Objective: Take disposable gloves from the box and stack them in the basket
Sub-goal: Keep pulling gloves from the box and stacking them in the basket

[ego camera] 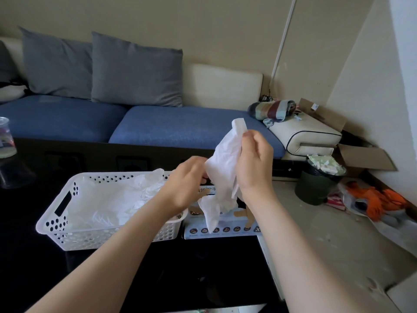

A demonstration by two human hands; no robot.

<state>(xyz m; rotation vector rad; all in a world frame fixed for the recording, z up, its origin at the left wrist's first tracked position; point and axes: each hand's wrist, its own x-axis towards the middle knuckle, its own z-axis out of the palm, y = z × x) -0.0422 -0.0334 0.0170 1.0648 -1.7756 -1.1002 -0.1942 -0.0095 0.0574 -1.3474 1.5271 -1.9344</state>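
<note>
One wide-angle camera rides on my head, facing forward and tilted down, close over the near edge of the glossy black tabletop (203, 267). My left hand (185, 179) and right hand (255, 163) fall mid-frame, near the lens. Past the far edge it reaches the blue-cushioned sofa (180, 127) and beige wall (203, 30).

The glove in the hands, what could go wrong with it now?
The glove, pinched by the right hand with the left hand at its edge, looks thin: a hard tug might tear it. A second glove trails from the box and could get dragged out, landing beside the basket instead of in it.
</note>
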